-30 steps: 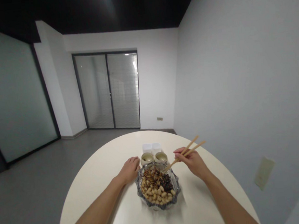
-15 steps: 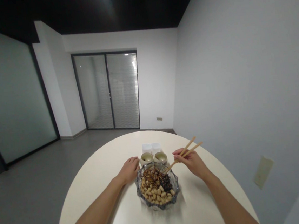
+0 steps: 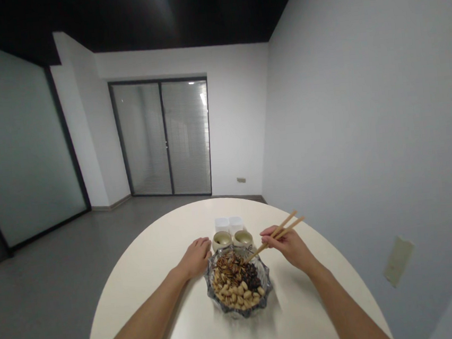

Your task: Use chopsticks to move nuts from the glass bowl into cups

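A glass bowl point(image 3: 213, 297) of mixed nuts and seeds sits on the round white table point(image 3: 157, 250) in front of me. My left hand point(image 3: 195, 257) rests on the table against the bowl's left rim, fingers curled loosely and holding nothing. My right hand point(image 3: 287, 244) grips a pair of wooden chopsticks point(image 3: 280, 232), whose tips reach down over the far right of the bowl, near the dark seeds. Two small beige cups point(image 3: 233, 239) stand just behind the bowl, and two white cups point(image 3: 228, 223) stand behind those.
The table's curved edge runs close on the left and right. A grey wall stands right of the table. Beyond the table lie grey floor, glass partitions on the left and a sliding door with blinds point(image 3: 165, 138).
My right hand has shifted slightly left and down, lowering the chopsticks' rear ends. The left hand and the bowl have stayed where they were.
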`<action>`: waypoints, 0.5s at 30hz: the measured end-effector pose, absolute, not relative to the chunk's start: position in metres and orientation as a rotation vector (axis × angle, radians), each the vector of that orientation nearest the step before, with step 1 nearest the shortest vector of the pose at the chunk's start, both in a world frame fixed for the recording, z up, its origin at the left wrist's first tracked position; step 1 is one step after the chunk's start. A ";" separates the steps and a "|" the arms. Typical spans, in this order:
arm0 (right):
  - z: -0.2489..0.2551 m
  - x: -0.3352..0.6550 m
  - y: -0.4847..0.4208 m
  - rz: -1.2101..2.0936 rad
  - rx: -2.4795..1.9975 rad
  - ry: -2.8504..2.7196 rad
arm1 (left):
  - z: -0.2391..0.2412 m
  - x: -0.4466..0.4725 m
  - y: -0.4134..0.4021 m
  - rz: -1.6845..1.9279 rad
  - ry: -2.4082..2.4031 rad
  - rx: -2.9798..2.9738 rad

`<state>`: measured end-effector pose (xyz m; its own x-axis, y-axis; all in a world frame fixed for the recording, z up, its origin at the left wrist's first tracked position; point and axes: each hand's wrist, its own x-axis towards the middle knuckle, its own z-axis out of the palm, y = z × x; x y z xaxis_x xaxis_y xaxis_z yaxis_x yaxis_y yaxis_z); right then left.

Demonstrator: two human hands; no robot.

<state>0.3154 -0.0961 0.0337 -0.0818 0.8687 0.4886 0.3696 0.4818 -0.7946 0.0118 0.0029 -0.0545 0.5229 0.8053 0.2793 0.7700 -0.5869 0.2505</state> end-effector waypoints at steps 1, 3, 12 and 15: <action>0.034 0.315 -0.096 0.594 -1.075 -1.663 | -0.054 0.012 0.003 0.570 1.380 2.654; 0.034 0.315 -0.096 0.600 -1.072 -1.649 | -0.054 0.012 0.002 0.585 1.380 2.642; 0.029 0.315 -0.093 0.588 -1.074 -1.661 | -0.050 0.012 -0.001 0.585 1.382 2.633; 0.028 0.315 -0.092 0.586 -1.074 -1.666 | -0.050 0.012 -0.001 0.577 1.381 2.639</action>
